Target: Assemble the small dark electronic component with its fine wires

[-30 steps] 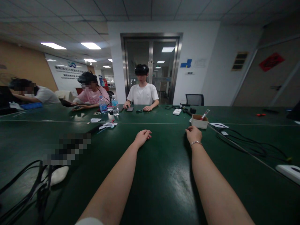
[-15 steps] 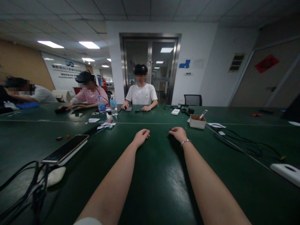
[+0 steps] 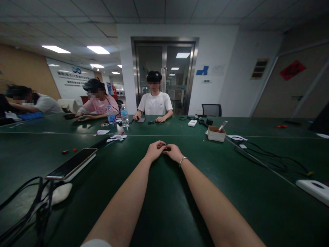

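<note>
My left hand and my right hand meet fingertip to fingertip over the middle of the green table. A small dark thing shows between the fingers of my right hand, too small to name. The fingers of my left hand are curled and pinched together against it; whatever they grip is hidden. A silver bracelet circles my right wrist.
Left of my arms lie a phone on a white block, dark cables and a white rounded object. A small open box stands ahead to the right, near black cables. Water bottles and several seated people are across the table.
My right hand has moved left, carrying the small dark thing, until its fingertips met those of my left hand. My left hand has stayed almost in place.
</note>
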The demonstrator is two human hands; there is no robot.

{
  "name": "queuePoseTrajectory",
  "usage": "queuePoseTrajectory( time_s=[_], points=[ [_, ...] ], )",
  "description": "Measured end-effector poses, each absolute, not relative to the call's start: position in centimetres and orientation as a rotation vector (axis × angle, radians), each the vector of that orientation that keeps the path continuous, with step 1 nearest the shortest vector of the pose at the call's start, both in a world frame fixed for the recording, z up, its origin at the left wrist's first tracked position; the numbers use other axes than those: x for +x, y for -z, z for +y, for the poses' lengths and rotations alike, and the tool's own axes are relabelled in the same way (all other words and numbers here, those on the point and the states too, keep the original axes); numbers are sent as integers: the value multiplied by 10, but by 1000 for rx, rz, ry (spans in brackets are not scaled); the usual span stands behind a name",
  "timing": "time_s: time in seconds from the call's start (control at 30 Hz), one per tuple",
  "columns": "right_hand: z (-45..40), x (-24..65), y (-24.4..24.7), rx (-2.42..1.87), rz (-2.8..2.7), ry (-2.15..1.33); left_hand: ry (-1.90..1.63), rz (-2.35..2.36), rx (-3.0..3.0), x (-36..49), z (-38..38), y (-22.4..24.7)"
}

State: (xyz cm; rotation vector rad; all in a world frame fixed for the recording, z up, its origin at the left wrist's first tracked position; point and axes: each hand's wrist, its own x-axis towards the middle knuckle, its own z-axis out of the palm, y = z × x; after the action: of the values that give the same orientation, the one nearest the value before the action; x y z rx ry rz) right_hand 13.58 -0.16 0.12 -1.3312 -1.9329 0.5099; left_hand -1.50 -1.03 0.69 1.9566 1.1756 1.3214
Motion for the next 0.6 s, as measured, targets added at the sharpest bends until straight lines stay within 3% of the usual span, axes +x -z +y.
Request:
queuePoseTrajectory(
  time_s=[0.2,0.6],
  points=[
    [-8,132,-3,-1270,-1794,-530,-1406,1262,1939,-16,-12,-9],
    [-2,145,-1,-1010,-1379,-1276,-1043,1603,1956,-28,-9,-5]
  ],
)
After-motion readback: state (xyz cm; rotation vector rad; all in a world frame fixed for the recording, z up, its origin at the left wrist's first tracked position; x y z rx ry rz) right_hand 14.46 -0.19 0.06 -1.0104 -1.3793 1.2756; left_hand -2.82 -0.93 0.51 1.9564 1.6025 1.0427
